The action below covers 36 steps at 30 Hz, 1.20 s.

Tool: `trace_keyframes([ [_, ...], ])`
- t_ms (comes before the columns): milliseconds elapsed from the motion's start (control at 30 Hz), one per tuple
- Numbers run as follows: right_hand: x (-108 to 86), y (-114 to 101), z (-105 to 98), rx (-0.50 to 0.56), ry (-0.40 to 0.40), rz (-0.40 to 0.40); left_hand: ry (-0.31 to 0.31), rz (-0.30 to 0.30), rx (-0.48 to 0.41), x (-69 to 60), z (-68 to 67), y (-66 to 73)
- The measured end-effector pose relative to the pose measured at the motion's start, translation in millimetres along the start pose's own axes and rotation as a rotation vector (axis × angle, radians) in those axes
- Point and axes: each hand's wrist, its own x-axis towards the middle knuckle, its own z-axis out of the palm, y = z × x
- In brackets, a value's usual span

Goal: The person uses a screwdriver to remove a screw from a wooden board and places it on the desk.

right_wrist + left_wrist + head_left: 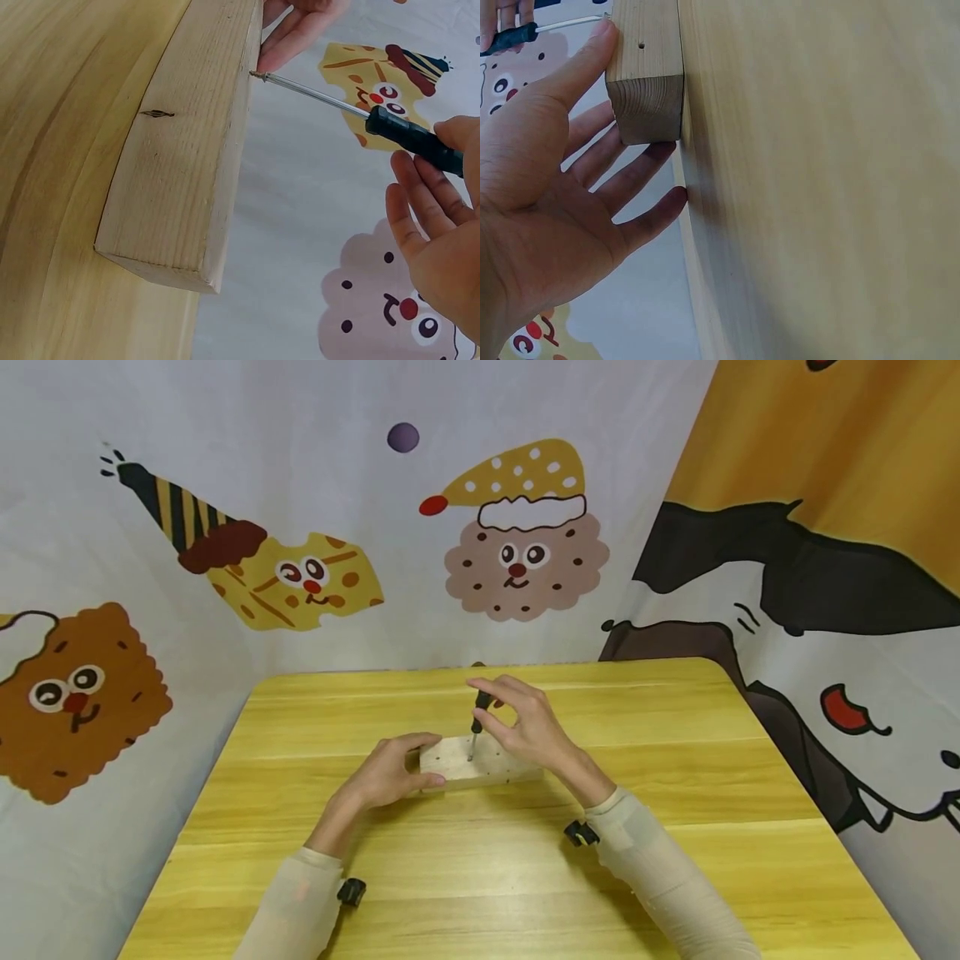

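A pale wooden block with small holes in its top lies on the table. My left hand grips its left end, thumb on the near side and fingers at the far side; in the left wrist view the hand has its thumb at the edge of the block. My right hand holds the dark handle of a screwdriver, upright over the block. In the right wrist view, the screwdriver meets a small screw at the block's top face.
The yellow wood-grain table extends around the block on all sides. Behind its far edge hangs a light cloth printed with cartoon food figures. Small black devices are attached at both wrists.
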Motion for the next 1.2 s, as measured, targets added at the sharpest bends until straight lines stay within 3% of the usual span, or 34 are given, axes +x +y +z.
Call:
trace_keyframes([
  [300, 7.5, -2.1, -4.0, 0.012, -0.003, -0.034, 0.006, 0.01, -0.014, 1.8, -4.3, 5.1],
  [667, 7.5, -7.4, -8.7, 0.043, -0.124, 0.061, -0.002, 0.006, -0.006, 1.7, -4.9, 5.7],
  [1000, 3.9, -5.6, -6.4, -0.02, -0.047, 0.026, -0.008, -0.014, -0.008, 0.3, -2.7, 5.8],
  [1200, 2.0, -5.6, -6.8, -0.035, -0.048, 0.027, -0.009, -0.014, -0.006, -0.3, -2.0, 5.6],
])
